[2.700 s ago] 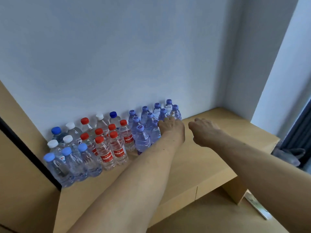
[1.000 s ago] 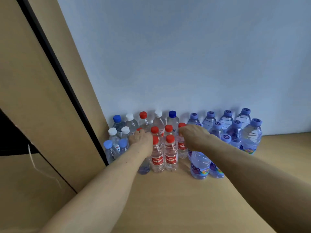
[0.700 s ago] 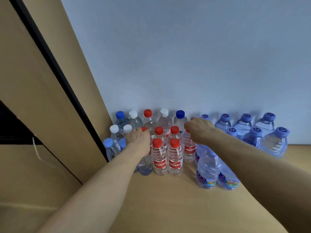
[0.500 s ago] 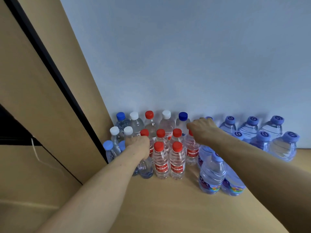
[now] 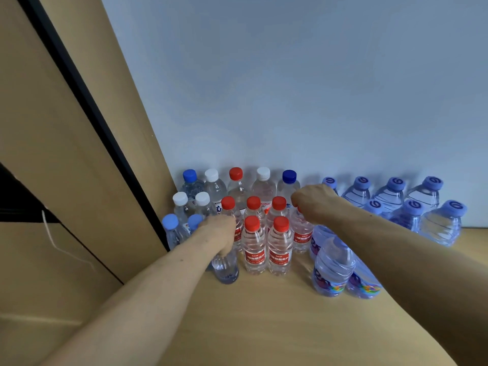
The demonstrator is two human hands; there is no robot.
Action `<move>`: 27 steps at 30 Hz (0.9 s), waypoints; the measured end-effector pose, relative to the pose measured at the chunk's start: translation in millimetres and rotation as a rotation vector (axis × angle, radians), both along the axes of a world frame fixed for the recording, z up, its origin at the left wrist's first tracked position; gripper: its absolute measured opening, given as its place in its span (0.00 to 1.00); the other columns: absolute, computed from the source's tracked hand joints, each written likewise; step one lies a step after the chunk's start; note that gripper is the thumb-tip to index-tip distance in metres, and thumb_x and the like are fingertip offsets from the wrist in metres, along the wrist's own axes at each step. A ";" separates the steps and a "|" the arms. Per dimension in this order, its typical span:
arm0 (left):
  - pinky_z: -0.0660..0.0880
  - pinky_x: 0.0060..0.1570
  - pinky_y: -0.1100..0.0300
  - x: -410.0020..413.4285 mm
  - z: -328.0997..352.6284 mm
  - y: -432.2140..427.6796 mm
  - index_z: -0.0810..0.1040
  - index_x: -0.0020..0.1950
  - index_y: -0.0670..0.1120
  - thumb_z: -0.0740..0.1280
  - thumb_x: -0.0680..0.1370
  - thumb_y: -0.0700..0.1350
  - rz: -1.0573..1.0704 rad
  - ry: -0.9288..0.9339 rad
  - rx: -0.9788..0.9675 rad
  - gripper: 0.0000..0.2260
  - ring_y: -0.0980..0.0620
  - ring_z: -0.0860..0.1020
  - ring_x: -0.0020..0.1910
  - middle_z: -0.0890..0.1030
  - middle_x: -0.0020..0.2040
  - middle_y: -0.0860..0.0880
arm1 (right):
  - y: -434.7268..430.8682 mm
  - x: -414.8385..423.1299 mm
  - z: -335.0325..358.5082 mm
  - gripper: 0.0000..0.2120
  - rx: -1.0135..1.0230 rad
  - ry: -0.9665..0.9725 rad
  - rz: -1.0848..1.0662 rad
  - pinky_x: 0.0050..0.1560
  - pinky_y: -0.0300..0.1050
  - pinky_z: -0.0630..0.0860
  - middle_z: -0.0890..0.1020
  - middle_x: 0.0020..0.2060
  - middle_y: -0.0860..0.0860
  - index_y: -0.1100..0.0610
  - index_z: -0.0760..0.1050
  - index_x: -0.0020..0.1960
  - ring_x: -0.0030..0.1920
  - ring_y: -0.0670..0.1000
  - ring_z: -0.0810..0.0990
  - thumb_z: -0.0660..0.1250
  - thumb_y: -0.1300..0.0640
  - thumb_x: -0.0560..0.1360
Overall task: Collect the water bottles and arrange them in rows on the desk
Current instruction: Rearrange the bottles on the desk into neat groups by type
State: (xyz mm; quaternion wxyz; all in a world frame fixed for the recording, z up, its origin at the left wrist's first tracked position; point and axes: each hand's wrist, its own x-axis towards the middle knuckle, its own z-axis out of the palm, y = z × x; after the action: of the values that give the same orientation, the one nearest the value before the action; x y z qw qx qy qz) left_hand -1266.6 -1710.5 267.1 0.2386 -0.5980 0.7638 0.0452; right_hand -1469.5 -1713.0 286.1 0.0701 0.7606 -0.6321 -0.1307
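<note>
Pale wall [image 5: 290,88] behind, wooden desk [image 5: 264,326] below, and the water bottles [image 5: 254,249] stand upright in rows against that wall. We see the left hand [image 5: 219,233] with fingers curled round the top of a clear bottle [image 5: 226,270] at the front left; the right hand [image 5: 314,204] sits over a red-label bottle [image 5: 301,235] at the red-capped group's right edge; its fingers are hidden, so we cannot tell its hold; violet-capped bottles [image 5: 412,215] fill the right.

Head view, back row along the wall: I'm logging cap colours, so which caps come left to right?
Blue cap → white cap → red cap → second white cap → dark blue cap → four purple caps.
</note>
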 end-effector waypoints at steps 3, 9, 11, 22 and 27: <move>0.78 0.47 0.57 4.4 3.1 7.2 0.77 0.57 0.38 0.72 0.73 0.37 -0.030 -0.041 0.043 0.13 0.47 0.81 0.49 0.76 0.41 0.45 | 2.9 0.6 1.4 0.07 0.021 -0.045 -0.027 0.35 0.42 0.67 0.70 0.34 0.50 0.61 0.74 0.53 0.40 0.53 0.73 0.61 0.66 0.76; 0.76 0.48 0.54 -4.8 13.9 4.3 0.73 0.57 0.45 0.71 0.74 0.49 -0.038 0.118 -0.012 0.15 0.48 0.78 0.46 0.74 0.41 0.50 | 4.1 1.5 0.0 0.11 0.060 -0.112 -0.085 0.39 0.42 0.70 0.79 0.44 0.52 0.57 0.77 0.58 0.44 0.52 0.77 0.63 0.63 0.77; 0.75 0.48 0.53 -15.7 13.7 0.1 0.70 0.59 0.48 0.69 0.74 0.53 -0.054 0.289 -0.110 0.18 0.47 0.77 0.49 0.76 0.48 0.49 | 4.8 2.4 -1.9 0.11 0.055 -0.116 -0.096 0.39 0.43 0.70 0.75 0.41 0.51 0.57 0.76 0.58 0.42 0.51 0.75 0.62 0.63 0.77; 0.69 0.47 0.54 -6.1 20.0 -9.8 0.73 0.42 0.46 0.67 0.75 0.49 -0.066 0.217 -0.121 0.07 0.46 0.78 0.47 0.74 0.39 0.48 | 8.3 7.8 0.4 0.03 0.054 -0.121 -0.084 0.38 0.43 0.68 0.73 0.39 0.52 0.57 0.73 0.47 0.40 0.51 0.72 0.63 0.64 0.77; 0.75 0.53 0.53 10.8 26.4 -9.5 0.76 0.54 0.41 0.69 0.74 0.45 0.001 0.177 -0.115 0.12 0.45 0.79 0.54 0.79 0.49 0.43 | 4.0 9.6 2.5 0.02 0.120 -0.150 -0.107 0.37 0.44 0.71 0.71 0.31 0.50 0.59 0.77 0.43 0.39 0.53 0.75 0.66 0.63 0.74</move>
State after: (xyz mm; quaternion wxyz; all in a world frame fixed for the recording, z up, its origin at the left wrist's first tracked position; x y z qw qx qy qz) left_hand -1255.8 -1720.0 293.5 0.1352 -0.6048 0.7830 0.0539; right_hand -1459.9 -1709.0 288.6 -0.0301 0.7362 -0.6663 -0.1145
